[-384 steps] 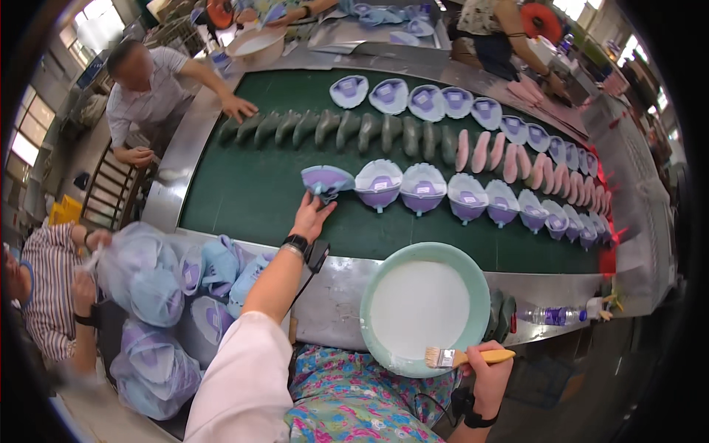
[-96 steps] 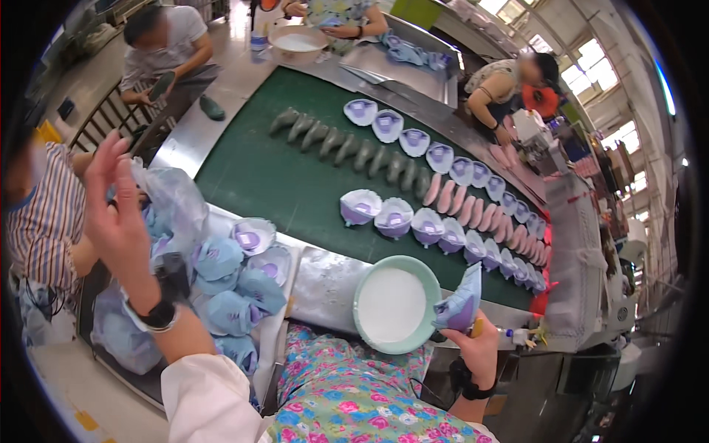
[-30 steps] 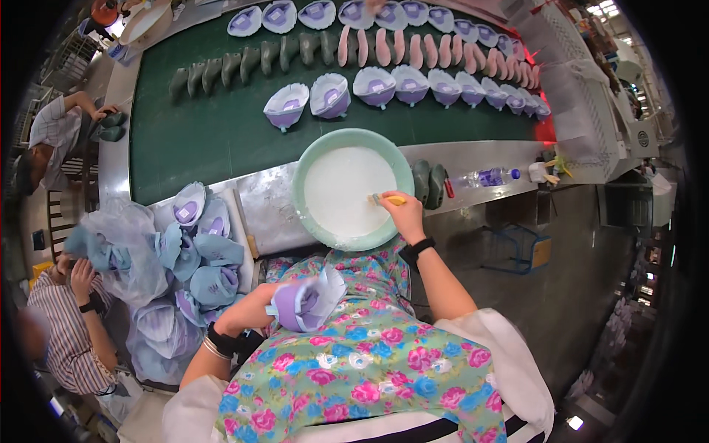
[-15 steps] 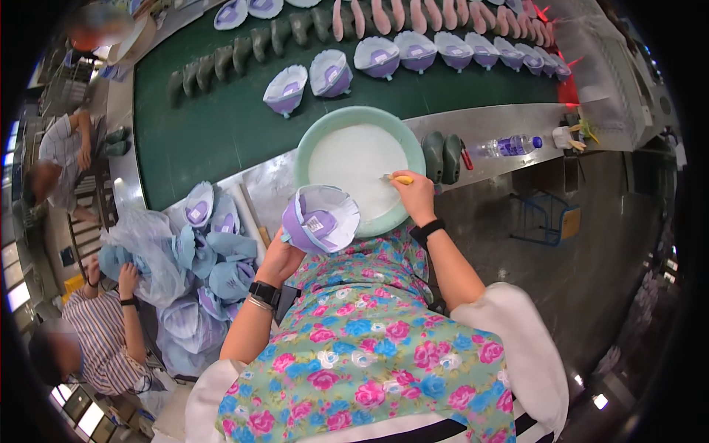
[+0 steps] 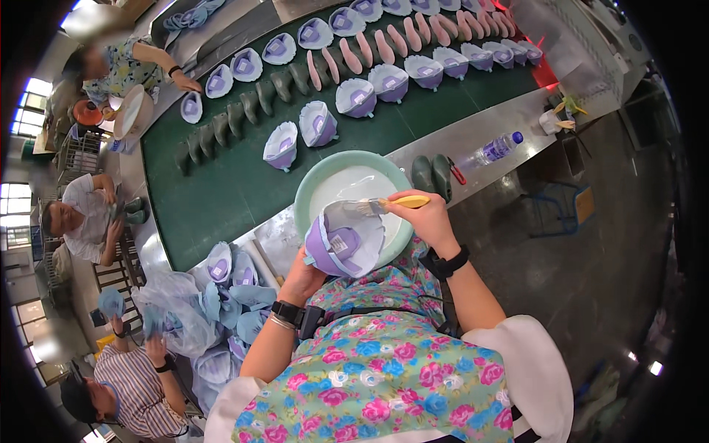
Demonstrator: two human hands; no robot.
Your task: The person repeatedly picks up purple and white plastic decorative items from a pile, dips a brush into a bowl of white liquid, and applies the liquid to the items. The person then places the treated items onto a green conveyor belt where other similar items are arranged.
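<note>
A green belt (image 5: 221, 199) edged by a shiny metal ledge (image 5: 535, 140) crosses a workshop, bearing rows of cupped uppers (image 5: 355, 97), smooth dark lasts (image 5: 249, 103) and slim pink soles (image 5: 384, 46). In front of the near side of a mint-green basin (image 5: 303, 199), the left hand (image 5: 304, 279) grips a purple upper (image 5: 351, 244) by its outer side, most fingers hidden behind it. The right hand (image 5: 430, 218) is closed around the yellow handle of a brush (image 5: 399, 202), whose bristles lie at the pale inner lip; whether they press on it is hard to tell. Good work here would probably mean light, even strokes along that curved lip, a firm hold from outside so the cup keeps its shape, and drips kept over the basin. The upper looks soft and thin-walled, pale inside; the white liquid (image 5: 343, 183) appears smooth and opaque, the bristles short and flat.
</note>
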